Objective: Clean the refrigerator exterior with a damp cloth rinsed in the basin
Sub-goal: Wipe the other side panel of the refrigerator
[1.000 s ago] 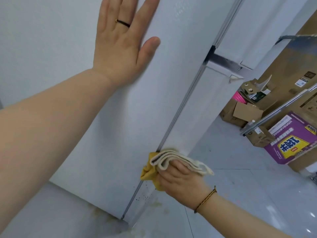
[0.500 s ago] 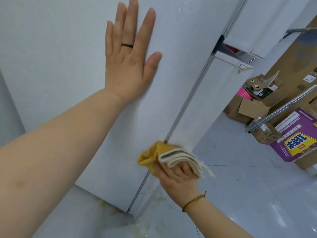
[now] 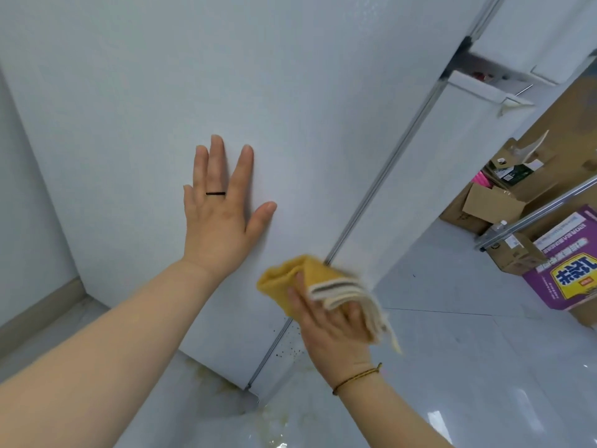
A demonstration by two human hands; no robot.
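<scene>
Against smooth white refrigerator [image 3: 323, 108], folded yellow cloth [image 3: 310, 279] (fringed), right hand [image 3: 326, 331]

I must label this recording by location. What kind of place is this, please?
Probably a storage or utility room in a home, not a tidy kitchen. A white refrigerator stands on a glossy tiled floor, and opened cardboard boxes and a purple carton are piled nearby.

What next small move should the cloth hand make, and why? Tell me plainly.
Probably slide the cloth down the corner seam of the refrigerator. The right hand holds the folded cloth at that seam, and dark specks sit just below it near the base. The left hand lies flat on the refrigerator's side.
</scene>
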